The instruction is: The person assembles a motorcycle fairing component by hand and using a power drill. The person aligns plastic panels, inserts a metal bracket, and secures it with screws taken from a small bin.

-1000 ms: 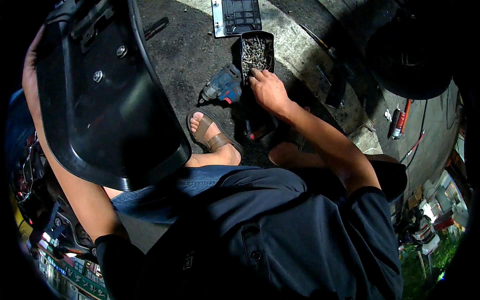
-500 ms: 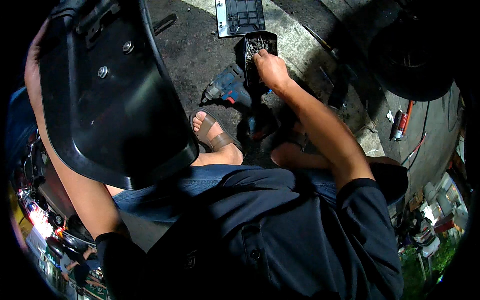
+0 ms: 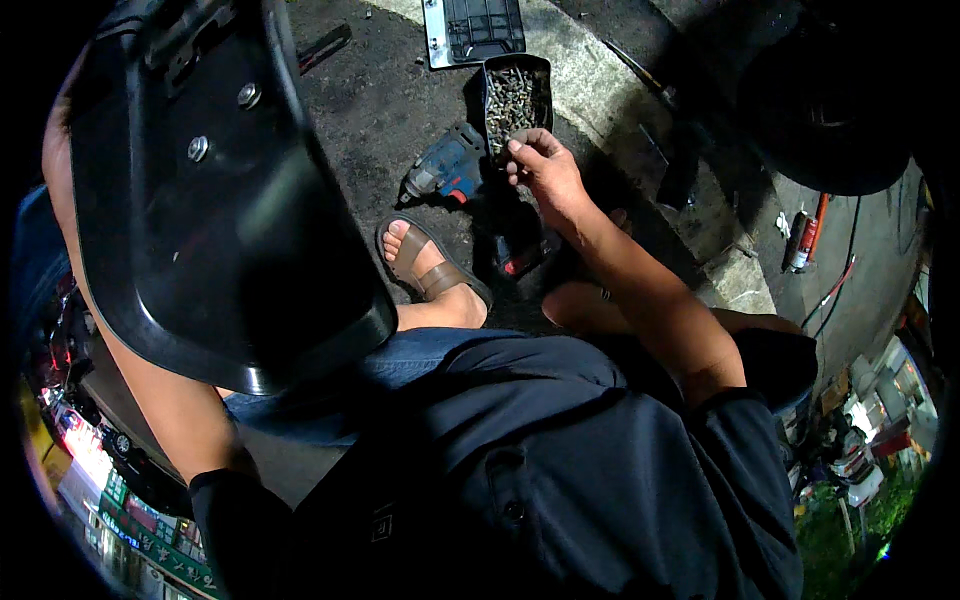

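A large, glossy black curved plastic panel [image 3: 230, 290] with two bolts [image 3: 249, 95] on its face leans over my left side. My left hand [image 3: 60, 150] grips its outer edge, with most of the fingers hidden behind it. A dark box [image 3: 550, 75] full of small screws and bolts [image 3: 515, 95] stands on the ground ahead. Over its near end is my right hand [image 3: 543, 168], thumb and fingers pinched together; what they hold, if anything, is too small to name. Beside the box lies a blue cordless impact driver [image 3: 450, 165], its lower part in shadow.
A black ribbed tray-like part [image 3: 485, 30] with a pale edge lies beyond the box. At the right are a dark tyre [image 3: 820, 120], a red-and-white can [image 3: 801, 243] and a thin cable [image 3: 835, 285]. My sandalled foot [image 3: 415, 255] is near the driver.
My right hand has drawn back toward me from among the screws to the box's near end, uncovering more of them. The panel has shifted slightly left and down in view.
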Available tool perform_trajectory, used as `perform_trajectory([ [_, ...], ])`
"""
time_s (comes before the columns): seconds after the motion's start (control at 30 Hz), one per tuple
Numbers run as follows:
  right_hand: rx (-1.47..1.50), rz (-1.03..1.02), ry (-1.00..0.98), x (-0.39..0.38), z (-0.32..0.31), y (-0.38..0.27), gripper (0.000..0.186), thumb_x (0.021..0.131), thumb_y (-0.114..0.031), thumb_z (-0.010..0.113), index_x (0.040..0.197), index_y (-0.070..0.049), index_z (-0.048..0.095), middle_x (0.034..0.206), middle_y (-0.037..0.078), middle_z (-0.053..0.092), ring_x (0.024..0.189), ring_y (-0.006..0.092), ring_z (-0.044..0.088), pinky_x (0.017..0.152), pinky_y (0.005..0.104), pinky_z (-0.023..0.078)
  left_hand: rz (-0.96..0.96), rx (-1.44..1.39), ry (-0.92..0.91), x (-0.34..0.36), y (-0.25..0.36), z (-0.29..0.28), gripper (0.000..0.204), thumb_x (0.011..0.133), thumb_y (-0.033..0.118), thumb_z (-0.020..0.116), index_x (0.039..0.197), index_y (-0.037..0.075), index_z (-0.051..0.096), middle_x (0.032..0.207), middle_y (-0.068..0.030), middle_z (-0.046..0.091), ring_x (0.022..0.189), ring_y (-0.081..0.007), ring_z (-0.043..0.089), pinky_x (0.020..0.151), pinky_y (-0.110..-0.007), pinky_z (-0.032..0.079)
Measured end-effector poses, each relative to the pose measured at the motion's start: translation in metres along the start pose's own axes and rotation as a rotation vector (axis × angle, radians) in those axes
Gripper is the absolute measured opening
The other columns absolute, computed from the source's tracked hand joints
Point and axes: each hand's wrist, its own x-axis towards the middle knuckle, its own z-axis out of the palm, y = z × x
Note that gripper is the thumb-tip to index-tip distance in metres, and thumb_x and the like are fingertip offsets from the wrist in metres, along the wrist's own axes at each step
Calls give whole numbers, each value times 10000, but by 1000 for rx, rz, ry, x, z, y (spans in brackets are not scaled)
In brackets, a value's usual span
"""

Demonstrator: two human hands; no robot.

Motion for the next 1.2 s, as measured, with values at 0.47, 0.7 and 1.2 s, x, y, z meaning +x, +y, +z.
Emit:
perform_trajectory([
  [0.47,37,-28,-29,4,-13,0,194,903,-136,652,1056,-48,573,878,23,600,749,114,595,656,256,489,52,-126,-86,3,-2,-6,349,962,79,516,1308,84,558,1301,-101,580,1152,-216,591,984,-321,491],
  [0.7,-447,-183,-60,13,-27,8,225,866,-129,667,1059,-32,604,943,52,642,757,189,626,661,311,500,69,-137,-93,2,-1,1,345,962,94,522,1306,84,556,1303,-101,578,1163,-212,581,1001,-319,475],
  [1.2,-1819,-872,-68,5,-6,-2,470,830,-325,668,1175,-13,607,1276,136,559,1202,286,492,1096,449,304,16,-138,-49,5,-13,-9,306,990,209,505,1265,101,585,1166,-96,652,995,-217,666,858,-342,561],
])
